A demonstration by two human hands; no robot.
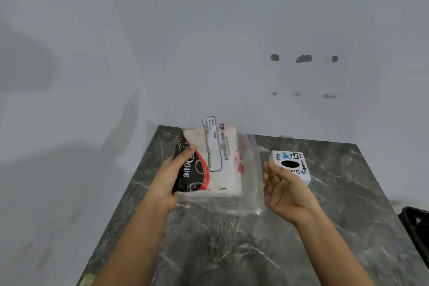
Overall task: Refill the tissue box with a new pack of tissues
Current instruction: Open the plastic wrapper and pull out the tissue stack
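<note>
A pack of tissues [216,162] in clear plastic wrap, white with a black and red printed end, is held above the dark marble table [232,251]. My left hand [171,176] grips its left edge, thumb on top. Loose clear plastic extends from the pack to the right. My right hand [285,190] hovers at that loose edge with fingers curled and apart; I cannot tell if it touches the plastic. A small white cube tissue box [292,165] with coloured logos and a dark oval hole on top stands on the table just behind my right hand.
The table meets a pale grey wall at the back and its left edge drops to a pale floor. A black container [417,223] sits at the right edge of the view.
</note>
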